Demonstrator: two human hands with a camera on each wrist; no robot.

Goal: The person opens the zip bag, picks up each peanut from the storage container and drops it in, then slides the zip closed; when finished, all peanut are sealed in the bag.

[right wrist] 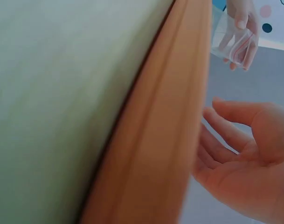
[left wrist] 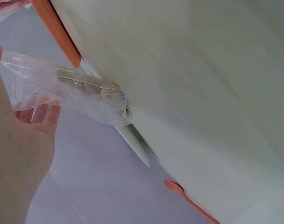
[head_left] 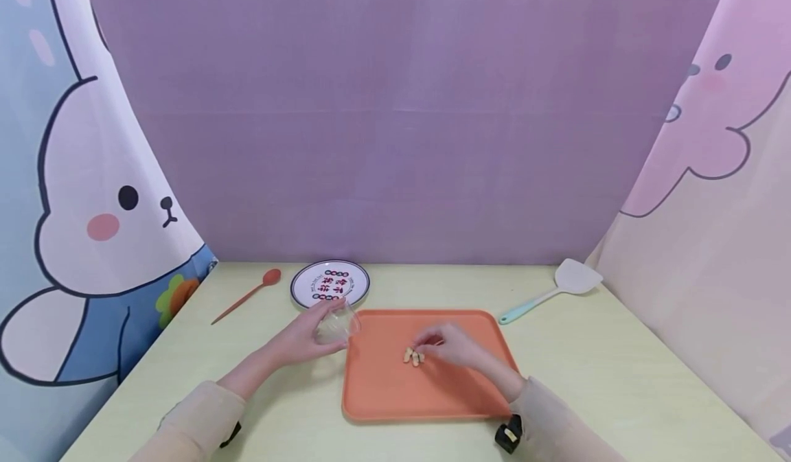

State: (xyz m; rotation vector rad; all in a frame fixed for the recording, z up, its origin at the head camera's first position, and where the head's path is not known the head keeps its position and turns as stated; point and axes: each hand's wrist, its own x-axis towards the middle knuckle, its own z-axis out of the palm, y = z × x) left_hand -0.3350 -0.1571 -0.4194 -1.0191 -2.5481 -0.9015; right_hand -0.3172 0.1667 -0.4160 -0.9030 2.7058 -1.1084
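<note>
My left hand [head_left: 303, 336] grips a clear plastic zip bag [head_left: 336, 325] near its mouth, at the left edge of the orange tray [head_left: 383, 393]. Brown peanut-like lumps [left wrist: 79, 83] show inside the bag in the left wrist view. A few peanuts in their shells [head_left: 414, 357] lie in a small cluster on the tray. Over them hovers my right hand [head_left: 456, 345], fingers bent loosely and fingertips right at the cluster. In the right wrist view, thumb and forefinger tips are close together with nothing visible between them; the tray's rim [right wrist: 151, 121] hides some fingertips.
Behind the left hand lies a white round plate [head_left: 301, 287] with a dark rim and red lettering. A red spoon [head_left: 247, 295] is at the far left, and a white spatula with a mint handle [head_left: 575, 278] at the back right. A purple curtain [head_left: 395, 119] closes off the back.
</note>
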